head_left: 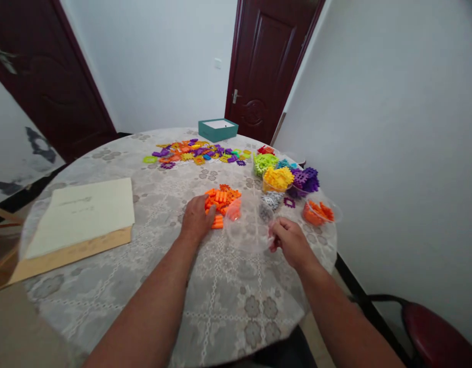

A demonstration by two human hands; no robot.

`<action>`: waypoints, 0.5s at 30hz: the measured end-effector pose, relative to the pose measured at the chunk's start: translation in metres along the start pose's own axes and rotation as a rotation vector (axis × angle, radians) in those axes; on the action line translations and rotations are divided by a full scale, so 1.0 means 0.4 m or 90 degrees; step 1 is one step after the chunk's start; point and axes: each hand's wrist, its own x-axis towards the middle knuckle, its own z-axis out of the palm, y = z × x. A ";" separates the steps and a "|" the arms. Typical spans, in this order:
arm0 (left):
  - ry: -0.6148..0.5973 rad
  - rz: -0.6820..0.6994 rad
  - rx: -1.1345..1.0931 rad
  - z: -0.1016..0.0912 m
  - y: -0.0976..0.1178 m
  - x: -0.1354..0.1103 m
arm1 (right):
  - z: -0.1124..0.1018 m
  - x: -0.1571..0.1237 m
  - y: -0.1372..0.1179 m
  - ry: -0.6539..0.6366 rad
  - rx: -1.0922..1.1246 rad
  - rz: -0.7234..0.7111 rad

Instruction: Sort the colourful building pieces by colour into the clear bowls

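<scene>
My left hand (196, 219) rests on the round table (228, 306), fingers curled against a small pile of orange plastic pieces (222, 201); whether it grips any I cannot tell. My right hand (291, 240) pinches the rim of a clear plastic bowl (248, 225) that stands just right of the orange pile. The bowl looks nearly see-through, with an orange piece showing at its left edge.
Clear cups of green (264, 163), yellow (277, 179), purple (305, 180) and orange (318, 212) pieces stand at the right. A spread of mixed coloured pieces (197, 152) and a teal box (218, 129) lie farther back. A flat cardboard box (80, 220) lies at left. A red chair (439, 337) is lower right.
</scene>
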 end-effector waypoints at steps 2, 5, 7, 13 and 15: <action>0.010 -0.003 0.005 0.003 -0.002 -0.002 | -0.066 -0.025 0.027 0.069 0.038 0.029; 0.007 0.003 0.012 0.003 -0.003 -0.002 | -0.154 -0.044 0.055 0.160 0.095 0.048; 0.008 0.007 0.012 0.002 -0.004 -0.001 | -0.199 -0.049 0.063 0.209 0.121 0.049; 0.013 -0.002 0.017 0.001 0.001 -0.004 | -0.251 -0.068 0.039 0.275 0.152 0.053; 0.011 -0.002 0.016 0.000 0.007 -0.009 | -0.230 -0.072 0.012 0.249 0.163 0.034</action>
